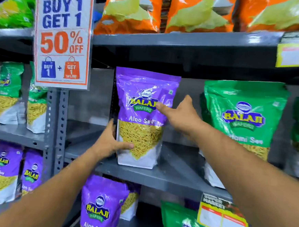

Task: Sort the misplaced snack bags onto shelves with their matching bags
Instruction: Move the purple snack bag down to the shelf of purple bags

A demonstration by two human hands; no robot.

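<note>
Purple and shiny, the Aloo Sev bag (141,116) stands upright on the grey middle shelf (167,177), and both hands are on it. The left hand (110,142) grips its lower left edge: the thumb (124,145) lies across the front and the other fingers go round behind, out of sight. The right hand (179,114) rests on the upper right side of the bag, with one finger (161,108) stretched over the logo. Its other fingers are tucked behind the bag, so I cannot tell how tightly it holds.

Just right of the right hand stands a green bag (243,117), near the purple one but not touching it. The right forearm crosses in front of its lower part and hides some of the words. Left of the left hand is a bare stretch of shelf, then a grey post with holes (55,124). A sign (62,35) saying BUY 1 GET 1 hangs in front of the top of that post.

Above the fingers, orange bags (133,11) sit on the top shelf, their tops cut off. Below the hands, another purple Aloo Sev bag (102,206) stands on the lower shelf, its bottom cut off. Beside it is another green bag (181,223). A yellow price tag (222,221) hangs from the shelf edge, too blurry to read. Far left are more green and purple bags, small and fuzzy.
</note>
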